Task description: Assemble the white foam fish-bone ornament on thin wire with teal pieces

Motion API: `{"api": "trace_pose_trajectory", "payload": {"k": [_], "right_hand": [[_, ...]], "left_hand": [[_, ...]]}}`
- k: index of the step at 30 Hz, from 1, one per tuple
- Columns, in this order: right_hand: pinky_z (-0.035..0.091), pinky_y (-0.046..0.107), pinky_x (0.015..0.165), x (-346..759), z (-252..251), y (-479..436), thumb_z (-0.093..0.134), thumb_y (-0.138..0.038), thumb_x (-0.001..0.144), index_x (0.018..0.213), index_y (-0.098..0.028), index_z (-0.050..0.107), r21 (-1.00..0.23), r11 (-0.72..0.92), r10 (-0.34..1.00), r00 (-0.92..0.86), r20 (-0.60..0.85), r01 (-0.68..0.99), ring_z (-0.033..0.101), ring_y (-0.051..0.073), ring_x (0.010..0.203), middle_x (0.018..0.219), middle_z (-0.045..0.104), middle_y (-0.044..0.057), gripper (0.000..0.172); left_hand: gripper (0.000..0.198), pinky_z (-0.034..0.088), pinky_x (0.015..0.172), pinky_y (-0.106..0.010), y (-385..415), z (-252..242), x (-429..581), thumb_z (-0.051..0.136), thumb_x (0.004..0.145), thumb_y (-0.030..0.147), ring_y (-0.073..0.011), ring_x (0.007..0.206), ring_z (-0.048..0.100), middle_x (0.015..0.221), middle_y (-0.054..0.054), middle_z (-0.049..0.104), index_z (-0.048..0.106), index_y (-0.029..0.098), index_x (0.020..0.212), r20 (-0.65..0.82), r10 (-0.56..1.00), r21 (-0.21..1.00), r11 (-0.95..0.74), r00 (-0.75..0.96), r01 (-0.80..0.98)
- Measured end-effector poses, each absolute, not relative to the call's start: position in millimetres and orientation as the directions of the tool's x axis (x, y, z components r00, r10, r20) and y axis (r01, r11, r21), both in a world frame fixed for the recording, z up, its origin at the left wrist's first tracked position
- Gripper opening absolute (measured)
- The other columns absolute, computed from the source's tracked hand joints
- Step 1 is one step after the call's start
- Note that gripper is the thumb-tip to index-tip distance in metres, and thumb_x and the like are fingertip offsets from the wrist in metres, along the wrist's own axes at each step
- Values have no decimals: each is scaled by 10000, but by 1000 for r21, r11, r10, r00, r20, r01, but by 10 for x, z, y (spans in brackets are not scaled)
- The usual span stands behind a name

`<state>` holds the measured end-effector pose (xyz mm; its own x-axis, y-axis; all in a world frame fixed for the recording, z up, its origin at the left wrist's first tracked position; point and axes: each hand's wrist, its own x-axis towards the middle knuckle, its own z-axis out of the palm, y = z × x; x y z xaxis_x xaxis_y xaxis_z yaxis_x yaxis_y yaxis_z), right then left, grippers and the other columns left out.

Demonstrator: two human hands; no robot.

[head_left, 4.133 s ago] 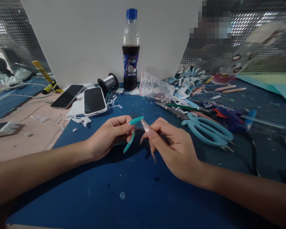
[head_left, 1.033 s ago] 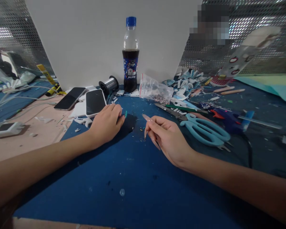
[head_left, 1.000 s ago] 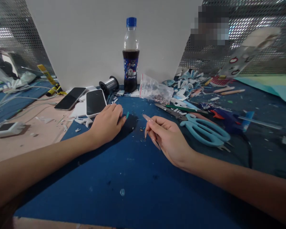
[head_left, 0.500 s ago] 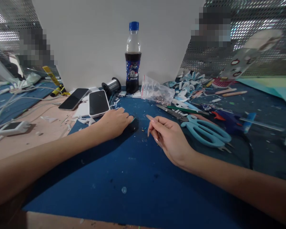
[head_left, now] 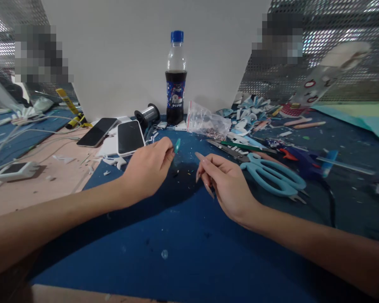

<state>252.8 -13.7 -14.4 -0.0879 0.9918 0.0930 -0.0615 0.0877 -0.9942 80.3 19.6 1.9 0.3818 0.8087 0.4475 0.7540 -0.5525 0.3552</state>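
Observation:
My left hand (head_left: 150, 168) is closed in a pinch, raised above the blue mat. From its fingertips sticks a small, shiny teal piece (head_left: 177, 145), its kind not clear. To the right, my right hand (head_left: 229, 183) has its thumb and forefinger pressed together and the other fingers curled in. Whatever those fingertips hold, if anything, I cannot make out. Tiny crumbs (head_left: 189, 172) lie on the blue mat (head_left: 189, 261) between the two hands. Light-blue scissors (head_left: 271, 174) rest just right of my right hand.
Two phones (head_left: 130, 137) and a wire spool (head_left: 148, 114) lie at the back left. A cola bottle (head_left: 176, 90) stands by a white board. Beside it are a plastic bag (head_left: 206, 122), a pile of scraps (head_left: 251, 109) and a dark-blue tool with a cord (head_left: 305, 160).
My left hand has lifted off the mat and turned, bringing more of the teal piece into view. My right hand has hardly moved.

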Motion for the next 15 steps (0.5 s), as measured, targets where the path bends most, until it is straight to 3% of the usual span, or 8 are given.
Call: {"api": "trace_pose_trajectory", "payload": {"k": [2, 4, 6, 8, 15], "right_hand": [[300, 215, 377, 2525, -117, -178, 524, -370, 862, 601, -179, 482, -990, 139, 988, -75, 138, 10, 360, 47, 324, 428, 403, -74, 326], [313, 224, 392, 2532, -94, -230, 500, -379, 878, 614, -184, 490, -971, 210, 976, -77, 202, 112, 382, 61, 347, 435, 410, -65, 329], [342, 239, 431, 2544, -80, -278, 471, -374, 897, 629, -188, 506, -930, 292, 956, -89, 279, 222, 413, 79, 392, 449, 429, -50, 328], [368, 255, 486, 2556, -71, -309, 452, -354, 910, 635, -192, 519, -878, 370, 929, -121, 350, 303, 448, 99, 458, 476, 456, -33, 325], [389, 276, 607, 2556, -57, -304, 425, -279, 926, 635, -196, 510, -830, 443, 896, -193, 399, 339, 482, 114, 554, 502, 481, -28, 314]], "left_hand": [[250, 277, 462, -224, 88, 3, 855, 389, 903, 284, -85, 483, 328, 565, 37, 378, 395, 184, 674, 305, 877, 734, -465, 372, 495], [284, 257, 424, -205, 1, -38, 898, 388, 903, 340, -71, 455, 297, 556, 45, 351, 384, 186, 664, 104, 906, 951, -211, 411, 225], [264, 243, 411, -200, -44, -83, 921, 417, 885, 334, -68, 450, 286, 560, 44, 340, 383, 186, 669, -31, 897, 999, 13, 441, 44], [244, 255, 418, -204, -50, -116, 923, 438, 871, 314, -72, 459, 297, 569, 38, 345, 391, 185, 669, -83, 894, 990, 124, 440, -65], [249, 281, 432, -209, 4, -126, 903, 457, 868, 259, -73, 466, 341, 552, 27, 379, 439, 167, 638, -112, 888, 948, 229, 446, -219]]}}
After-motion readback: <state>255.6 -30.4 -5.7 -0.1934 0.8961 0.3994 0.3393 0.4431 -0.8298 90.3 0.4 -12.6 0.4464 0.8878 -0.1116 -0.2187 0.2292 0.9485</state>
